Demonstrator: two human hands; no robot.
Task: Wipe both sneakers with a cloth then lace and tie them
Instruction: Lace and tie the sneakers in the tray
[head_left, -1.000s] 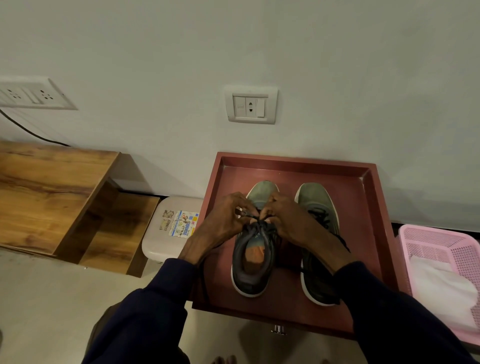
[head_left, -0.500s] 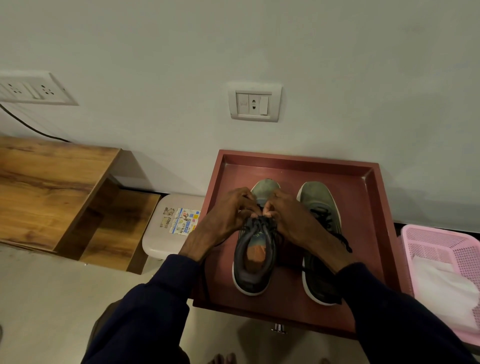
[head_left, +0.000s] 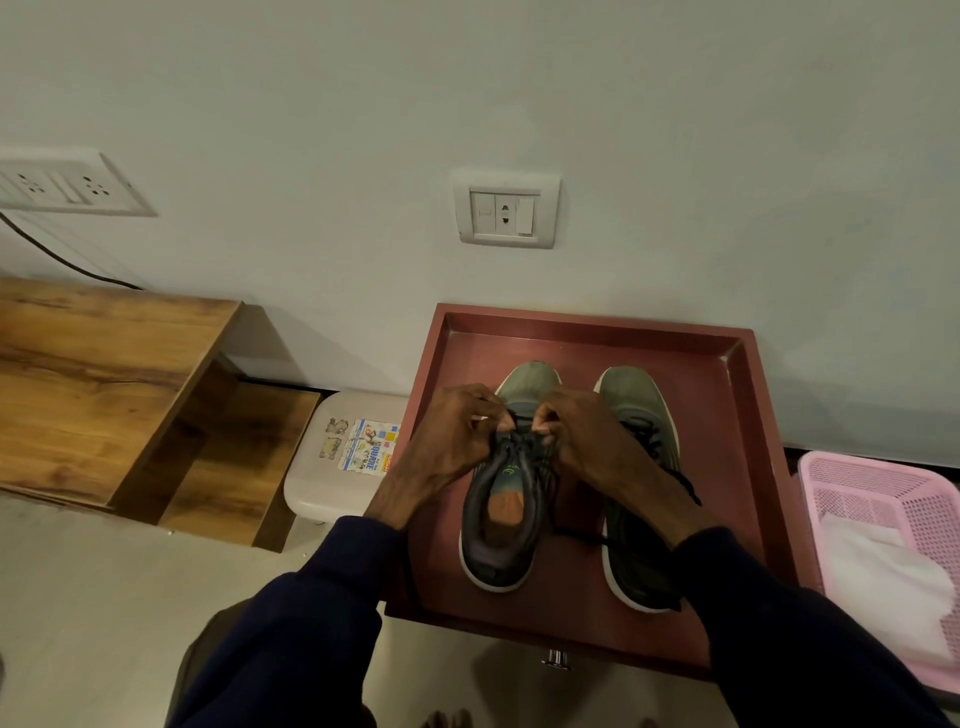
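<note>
Sneakers (head_left: 498, 499) sit in a red tray (head_left: 748, 415); both hands' grips, left (head_left: 452, 441) and right (head_left: 587, 441), have edged toeward, pinched on the left shoe's lace — tying under way.

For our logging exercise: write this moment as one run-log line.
step: lacing | left hand: pinching lace | right hand: pinching lace | target: left sneaker | right sneaker: lace loose | cloth: in pink basket

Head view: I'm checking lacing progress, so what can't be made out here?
- Left sneaker laces: hidden under both hands (left, right).
- Knot state: too small, fingers cover it.
- Right sneaker heel: right sleeve hides it.
- Pink basket: cut off by right edge.
</note>
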